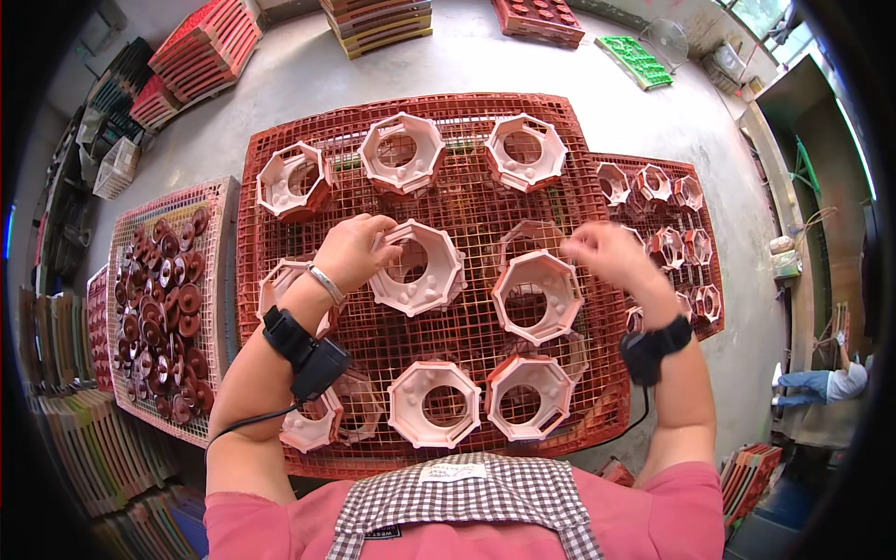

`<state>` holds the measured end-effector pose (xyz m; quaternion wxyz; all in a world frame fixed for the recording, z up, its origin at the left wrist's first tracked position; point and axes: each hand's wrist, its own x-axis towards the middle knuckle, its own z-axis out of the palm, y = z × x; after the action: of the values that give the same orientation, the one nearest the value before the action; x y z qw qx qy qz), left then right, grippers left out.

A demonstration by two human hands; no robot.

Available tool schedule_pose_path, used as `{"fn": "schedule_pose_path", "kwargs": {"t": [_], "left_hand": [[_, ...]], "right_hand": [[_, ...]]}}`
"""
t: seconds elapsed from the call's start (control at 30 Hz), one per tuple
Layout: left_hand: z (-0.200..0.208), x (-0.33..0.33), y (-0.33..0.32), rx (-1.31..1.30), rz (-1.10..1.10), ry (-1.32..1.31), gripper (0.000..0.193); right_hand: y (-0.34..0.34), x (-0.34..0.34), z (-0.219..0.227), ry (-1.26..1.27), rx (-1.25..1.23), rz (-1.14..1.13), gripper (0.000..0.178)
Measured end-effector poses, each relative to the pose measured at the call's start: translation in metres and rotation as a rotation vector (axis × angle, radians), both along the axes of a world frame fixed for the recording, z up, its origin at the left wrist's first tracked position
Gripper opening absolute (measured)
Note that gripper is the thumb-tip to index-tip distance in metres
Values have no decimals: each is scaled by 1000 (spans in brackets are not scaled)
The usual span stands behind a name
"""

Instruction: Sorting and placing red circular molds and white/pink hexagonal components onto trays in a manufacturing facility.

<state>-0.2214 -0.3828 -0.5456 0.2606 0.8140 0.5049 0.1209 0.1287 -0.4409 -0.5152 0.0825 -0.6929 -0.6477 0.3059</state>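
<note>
The step in hand appears to be setting out or straightening pale octagonal pieces on a red mesh rack (476, 322), where they lie in loose rows, open faces up. The left hand (353, 254) has its fingers bent over the left rim of the central piece (411, 297), seemingly pinching it; that piece sits in the middle row. The right hand (611, 254) hangs by the far right side of the right-hand piece (553, 278), fingers drawn together and blurred, and I cannot tell whether they grip or touch anything. The next move probably calls for a light hold on the rims and enough room to keep neighbouring pieces from knocking. On the left, a second mesh rack (229, 243) bears a crowd of dark brown round parts (168, 317); on the right, a smaller red rack (674, 213) carries more octagonal pieces. Beyond lies a grey floor (467, 70), with stacked red trays (207, 51) at far left and a green tray (635, 61) beside a fan (665, 42) at far right. Another person (817, 383) shows at the right edge, well apart.
</note>
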Motion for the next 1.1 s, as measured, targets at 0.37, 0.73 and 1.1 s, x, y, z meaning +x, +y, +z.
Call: {"fn": "schedule_pose_path", "kwargs": {"t": [0.37, 0.73, 1.1], "left_hand": [[-9, 9, -3, 120, 48, 76, 13], [-18, 30, -17, 141, 76, -28, 17], [11, -67, -30, 324, 298, -3, 30]], "right_hand": [[-40, -9, -33, -13, 363, 31, 18], [-18, 7, -61, -200, 442, -65, 21], [-124, -23, -6, 149, 95, -36, 32]]}}
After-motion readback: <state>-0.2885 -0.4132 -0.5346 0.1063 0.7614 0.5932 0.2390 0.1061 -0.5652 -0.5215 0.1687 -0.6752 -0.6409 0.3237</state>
